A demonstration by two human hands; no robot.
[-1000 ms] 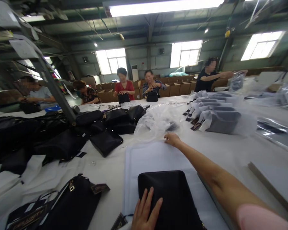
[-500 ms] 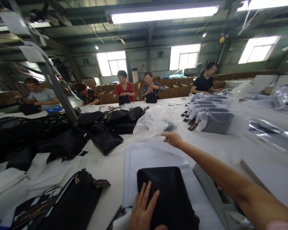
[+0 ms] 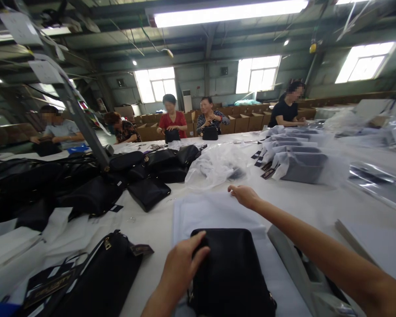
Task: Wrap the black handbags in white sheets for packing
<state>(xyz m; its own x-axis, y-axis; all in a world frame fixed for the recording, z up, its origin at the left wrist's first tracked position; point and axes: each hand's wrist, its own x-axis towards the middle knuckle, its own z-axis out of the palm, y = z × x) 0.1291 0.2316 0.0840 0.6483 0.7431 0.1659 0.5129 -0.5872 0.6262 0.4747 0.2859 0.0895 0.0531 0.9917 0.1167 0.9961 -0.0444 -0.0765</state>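
Note:
In front of me a black handbag lies flat on a stack of thin white sheets. My left hand is at the bag's upper left side, its fingers and thumb bent over the edge and gripping it. Farther forward, my right hand hovers by the far edge of the sheets with its fingers drawn together. Whether a sheet's edge is between those fingers cannot be made out. Just beyond is a crumpled heap of clear plastic wrapping.
Black bags are piled at left, and another bag with tags lies near me. Wrapped bags stand in a row at right. A grey plastic holder sits under my right arm. Several people work across the table.
My left hand has gone from lying spread on the bag to curling over its upper left edge. My right hand's pointing finger has drawn in toward the others.

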